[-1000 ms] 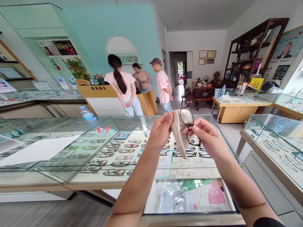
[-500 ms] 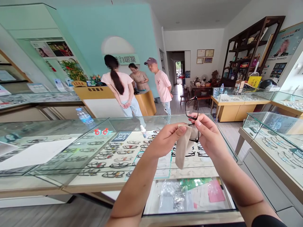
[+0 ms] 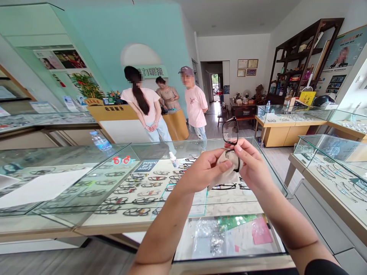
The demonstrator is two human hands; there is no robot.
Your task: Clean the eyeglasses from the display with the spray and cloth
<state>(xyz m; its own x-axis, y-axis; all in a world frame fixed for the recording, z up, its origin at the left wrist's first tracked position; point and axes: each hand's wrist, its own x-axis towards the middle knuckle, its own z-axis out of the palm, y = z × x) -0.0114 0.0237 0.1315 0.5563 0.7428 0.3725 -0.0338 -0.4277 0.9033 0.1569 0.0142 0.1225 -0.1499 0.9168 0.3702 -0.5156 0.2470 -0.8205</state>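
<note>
My right hand (image 3: 250, 164) holds a pair of black-framed glasses (image 3: 230, 133) upright, one lens standing above my fingers. My left hand (image 3: 205, 170) pinches a beige cleaning cloth (image 3: 226, 173) against the lower lens, which the cloth hides. Both hands meet above a glass display counter (image 3: 266, 164) that shows rows of eyeglass frames (image 3: 134, 187) under its top.
Three people (image 3: 169, 99) stand at a yellow reception desk (image 3: 120, 118) beyond the counter. A water bottle (image 3: 99, 141) and a small spray bottle (image 3: 172, 159) stand on the glass. More glass cases (image 3: 329, 152) line the right side, with a dark shelf unit (image 3: 301, 57) behind.
The cloth moved from the upper lens down to the lower one and is now bunched between my hands. The glasses rose slightly, leaving the upper lens bare.
</note>
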